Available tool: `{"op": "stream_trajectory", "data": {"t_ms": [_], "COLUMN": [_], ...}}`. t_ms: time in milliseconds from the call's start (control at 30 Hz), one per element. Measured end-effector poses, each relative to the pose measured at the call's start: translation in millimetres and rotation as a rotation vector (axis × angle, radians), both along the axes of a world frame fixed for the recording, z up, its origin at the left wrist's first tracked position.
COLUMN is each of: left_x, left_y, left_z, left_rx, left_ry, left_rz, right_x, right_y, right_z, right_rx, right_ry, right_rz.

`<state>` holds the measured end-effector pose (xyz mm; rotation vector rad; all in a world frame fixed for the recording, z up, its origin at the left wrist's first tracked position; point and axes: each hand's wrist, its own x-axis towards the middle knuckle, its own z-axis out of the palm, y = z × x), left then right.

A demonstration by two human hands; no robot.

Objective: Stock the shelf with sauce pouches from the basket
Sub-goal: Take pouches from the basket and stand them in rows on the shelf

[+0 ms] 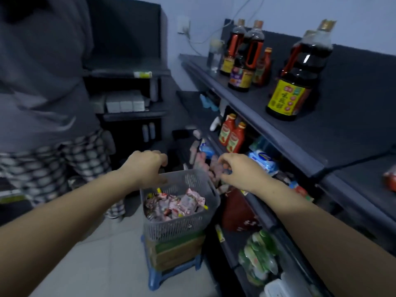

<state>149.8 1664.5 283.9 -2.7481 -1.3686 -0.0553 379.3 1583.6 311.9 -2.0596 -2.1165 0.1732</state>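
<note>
- My left hand (147,168), at frame centre, curls over the far-left rim of the grey basket (171,228); fingers bent, seemingly gripping the rim.
- My right hand (240,172), centre-right, hovers by the basket's far-right corner at the shelf (265,219) edge; fingers pinched together, contents blurred, so I cannot tell.
- The sauce pouches (175,203) lie below and between both hands, about equally near.
- They look pink-red, crinkled, heaped without a shared direction.

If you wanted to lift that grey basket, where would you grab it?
By the slot handle in its right wall and the rim opposite, coming from above: the basket stands upright on a box, open-topped, and the sauce pouches fill it.
</note>
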Motion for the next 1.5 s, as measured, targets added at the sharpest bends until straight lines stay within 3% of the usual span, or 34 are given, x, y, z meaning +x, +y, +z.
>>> {"op": "stream_trajectory", "data": {"t_ms": [367,800,1000,1200,1400,1500], "left_x": [-27,1,18,26,45,59], "left_y": [87,166,190,191,191,192], "left_z": [-80,-168,-225,-295,-357,-379], "left_rx": [-0.216,-0.488,-0.611,-0.71,-0.827,-0.829], "left_ry": [0.055,0.15,0.203,0.262,0.29,0.224], "left_rz": [0.02,0.185,0.274,0.171,0.012,-0.099], "right_x": [-41,11,32,45,43,42], "right_y": [112,225,263,268,269,273], "right_z": [-83,-193,-254,-323,-376,-401], "right_rx": [-0.279,-0.572,-0.705,-0.804,-0.873,-0.865], "right_ry": [-0.02,-0.052,-0.164,-0.14,-0.238,-0.257], "right_rz": [-0.01,0.08,0.199,0.27,0.295,0.295]}}
